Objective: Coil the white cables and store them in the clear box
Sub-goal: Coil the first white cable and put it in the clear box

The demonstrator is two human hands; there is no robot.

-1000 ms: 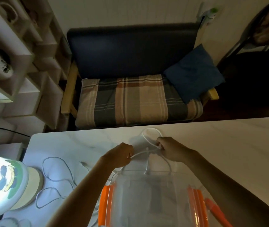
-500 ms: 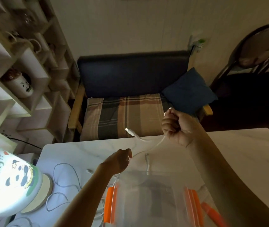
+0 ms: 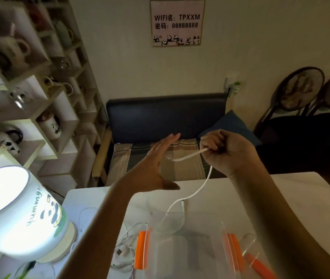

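One clear box (image 3: 188,246) with orange latches stands on the white table (image 3: 301,190); the right hand (image 3: 225,151) pinches a limp, light white cable (image 3: 201,188) trailing boxward; the left hand (image 3: 158,158) is spread flat, empty; spare cables (image 3: 126,238) tangle beside; best gripped near its stiffer plug.

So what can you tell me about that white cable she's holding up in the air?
The white cable is thin, smooth and round, apparently plastic-coated. The right hand grips it in a raised fist; a short end sticks out toward the open left hand, which looks apart from it. The rest hangs in a loose curve down to the white table, toward the clear box with orange clips. A small plug lies beside it.
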